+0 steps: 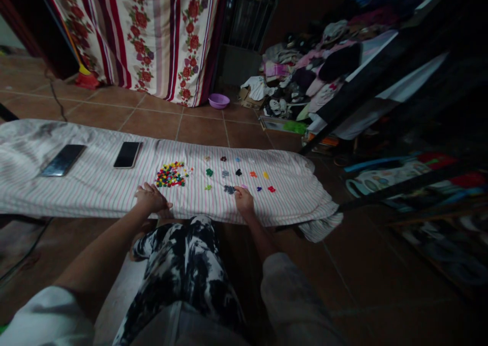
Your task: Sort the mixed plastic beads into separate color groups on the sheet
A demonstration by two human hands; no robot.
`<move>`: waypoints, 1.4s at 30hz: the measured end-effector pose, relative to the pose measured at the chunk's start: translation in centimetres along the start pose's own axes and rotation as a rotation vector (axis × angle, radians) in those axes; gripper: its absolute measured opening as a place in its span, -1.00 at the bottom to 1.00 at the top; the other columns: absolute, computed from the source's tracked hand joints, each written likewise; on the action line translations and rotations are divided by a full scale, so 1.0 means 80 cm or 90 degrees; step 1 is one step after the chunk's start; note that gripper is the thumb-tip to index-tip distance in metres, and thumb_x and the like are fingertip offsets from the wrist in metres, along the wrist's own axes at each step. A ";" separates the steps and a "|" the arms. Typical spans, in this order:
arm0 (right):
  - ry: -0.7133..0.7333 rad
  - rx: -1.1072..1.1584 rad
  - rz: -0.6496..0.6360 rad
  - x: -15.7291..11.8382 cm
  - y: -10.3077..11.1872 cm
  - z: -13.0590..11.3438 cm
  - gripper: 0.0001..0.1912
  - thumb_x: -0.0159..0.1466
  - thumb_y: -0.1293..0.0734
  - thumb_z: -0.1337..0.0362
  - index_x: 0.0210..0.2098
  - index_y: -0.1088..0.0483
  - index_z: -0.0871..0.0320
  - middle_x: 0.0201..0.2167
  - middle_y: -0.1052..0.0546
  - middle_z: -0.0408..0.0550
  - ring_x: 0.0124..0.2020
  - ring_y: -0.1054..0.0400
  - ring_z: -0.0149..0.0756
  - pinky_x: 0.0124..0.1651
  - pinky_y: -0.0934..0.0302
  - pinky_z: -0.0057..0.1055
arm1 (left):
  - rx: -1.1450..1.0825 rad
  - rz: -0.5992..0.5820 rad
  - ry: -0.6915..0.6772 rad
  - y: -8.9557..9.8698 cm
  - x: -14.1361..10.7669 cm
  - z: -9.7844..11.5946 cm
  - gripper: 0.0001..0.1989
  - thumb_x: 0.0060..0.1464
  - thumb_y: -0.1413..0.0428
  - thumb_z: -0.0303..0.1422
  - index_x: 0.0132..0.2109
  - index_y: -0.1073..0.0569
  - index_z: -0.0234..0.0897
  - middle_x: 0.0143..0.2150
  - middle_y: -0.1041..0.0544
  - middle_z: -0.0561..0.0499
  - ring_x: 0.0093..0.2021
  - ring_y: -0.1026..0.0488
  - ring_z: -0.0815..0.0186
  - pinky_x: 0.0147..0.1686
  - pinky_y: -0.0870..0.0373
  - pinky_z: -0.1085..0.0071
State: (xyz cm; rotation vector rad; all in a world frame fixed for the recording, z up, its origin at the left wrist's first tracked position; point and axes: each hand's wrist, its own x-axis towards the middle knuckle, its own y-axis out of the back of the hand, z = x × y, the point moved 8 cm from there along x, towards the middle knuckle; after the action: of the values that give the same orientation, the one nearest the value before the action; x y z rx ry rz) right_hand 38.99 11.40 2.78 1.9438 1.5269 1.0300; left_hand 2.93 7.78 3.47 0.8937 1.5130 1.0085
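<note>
My left hand [149,198] rests on the striped cloth [99,191] with its fingers stretched out, just below a mixed heap of small coloured pieces [171,175]. My right hand [244,201] reaches to the dark grey pile [229,189], fingers pinched together at its right edge; whatever they hold is too small to make out. Around it lie little single-colour piles, among them a black one [238,172], an orange one [253,174], a green one [209,172] and a red one [271,189]. A pink pile [244,186] is partly hidden behind my right hand.
Left of the heap lie a phone [127,154] and a larger dark-screened device [63,160]. Beyond the cloth, a purple basin [218,101] stands on the tiled floor by a flowered curtain [163,40]. Clothes [305,71] are heaped at the right, near dark metal bars.
</note>
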 end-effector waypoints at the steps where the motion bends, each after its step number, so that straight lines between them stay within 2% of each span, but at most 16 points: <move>1: -0.002 0.004 0.007 0.000 0.000 0.001 -0.62 0.13 -0.13 0.42 -0.17 -0.49 0.21 -0.17 -0.55 0.07 -0.09 -0.39 -0.19 0.06 -0.26 -0.25 | 0.002 -0.006 0.005 -0.001 0.000 -0.001 0.07 -0.15 0.08 0.29 0.29 -0.17 -0.50 0.29 -0.10 -0.58 0.27 0.04 -0.45 0.02 -0.14 -0.18; 6: -0.027 0.033 0.010 -0.001 -0.005 0.004 -0.60 0.13 -0.12 0.43 -0.13 -0.47 0.17 -0.19 -0.56 0.00 -0.12 -0.42 -0.24 0.06 -0.27 -0.28 | 0.007 -0.015 0.029 -0.001 0.000 -0.003 0.13 -0.16 0.07 0.29 0.31 -0.09 -0.58 0.29 -0.07 -0.63 0.26 0.01 -0.46 -0.01 -0.18 -0.16; 12: -0.027 0.033 0.004 0.001 -0.007 0.003 -0.60 0.13 -0.11 0.42 -0.13 -0.45 0.23 -0.19 -0.55 0.08 -0.11 -0.42 -0.19 0.07 -0.26 -0.24 | 0.030 -0.046 0.063 -0.005 0.003 -0.006 0.14 -0.08 0.05 0.22 0.32 0.08 -0.72 0.34 0.09 -0.62 0.30 0.07 -0.40 0.02 -0.20 -0.05; 16: -0.005 0.012 0.038 0.000 0.000 -0.001 -0.62 0.13 -0.11 0.39 -0.17 -0.46 0.25 -0.21 -0.52 0.12 -0.12 -0.39 -0.17 0.06 -0.26 -0.23 | 0.043 -0.054 0.057 -0.003 0.000 -0.003 0.11 -0.04 0.05 0.19 0.32 0.11 -0.74 0.34 0.12 -0.64 0.31 0.10 -0.41 0.04 -0.19 -0.05; 20: 0.037 0.006 0.073 0.001 0.005 -0.015 -0.63 0.14 -0.11 0.36 -0.18 -0.47 0.23 -0.22 -0.48 0.13 -0.14 -0.36 -0.16 0.03 -0.26 -0.24 | 0.028 -0.062 0.063 0.000 -0.003 -0.002 0.14 -0.07 0.05 0.23 0.33 0.10 -0.70 0.35 0.15 -0.62 0.31 0.12 -0.43 0.05 -0.17 -0.08; 23: 0.068 0.018 0.069 0.006 -0.002 -0.034 -0.64 0.16 -0.11 0.34 -0.19 -0.47 0.20 -0.23 -0.47 0.11 -0.15 -0.36 -0.17 0.00 -0.27 -0.26 | 0.026 -0.055 0.066 0.000 -0.002 -0.002 0.14 -0.07 0.05 0.24 0.33 0.09 -0.68 0.35 0.16 -0.62 0.31 0.11 -0.43 0.06 -0.16 -0.09; 29: 0.145 0.060 0.009 0.022 -0.039 -0.098 -0.66 0.19 -0.14 0.30 -0.19 -0.50 0.18 -0.24 -0.46 0.05 -0.27 -0.36 -0.25 -0.12 -0.29 -0.30 | 0.062 -0.062 0.062 -0.006 0.001 -0.001 0.08 0.00 0.09 0.21 0.34 0.10 -0.66 0.36 0.14 -0.58 0.31 0.12 -0.43 0.04 -0.19 -0.07; 33: 0.185 0.082 -0.082 0.033 -0.080 -0.148 -0.69 0.23 -0.17 0.27 -0.18 -0.51 0.14 -0.26 -0.47 0.00 -0.32 -0.36 -0.30 -0.17 -0.28 -0.35 | 0.069 -0.047 0.053 -0.006 0.002 0.000 0.09 0.01 0.11 0.22 0.33 0.09 -0.70 0.34 0.12 -0.61 0.30 0.11 -0.47 0.02 -0.19 -0.08; 38: 0.252 0.050 -0.175 0.051 -0.133 -0.207 -0.71 0.27 -0.19 0.32 -0.15 -0.52 0.14 -0.26 -0.47 -0.01 -0.24 -0.36 -0.30 -0.10 -0.24 -0.39 | 0.062 -0.030 0.040 -0.006 0.001 0.001 0.05 0.03 0.12 0.20 0.33 0.06 -0.69 0.34 0.13 -0.64 0.29 0.07 -0.48 0.00 -0.18 -0.09; 42: 0.259 -0.029 -0.243 0.070 -0.173 -0.242 -0.71 0.28 -0.22 0.35 -0.10 -0.51 0.10 -0.22 -0.46 -0.02 -0.18 -0.36 -0.31 -0.06 -0.21 -0.43 | 0.061 -0.031 0.037 -0.003 -0.002 0.003 0.04 0.04 0.10 0.19 0.32 0.05 -0.71 0.32 0.12 -0.67 0.29 0.07 -0.48 0.01 -0.16 -0.09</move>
State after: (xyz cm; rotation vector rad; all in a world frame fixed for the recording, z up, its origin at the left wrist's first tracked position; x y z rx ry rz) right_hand 15.95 18.86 5.96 1.3855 1.9729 1.3183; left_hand 3.15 7.61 3.29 0.8964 1.6364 0.9397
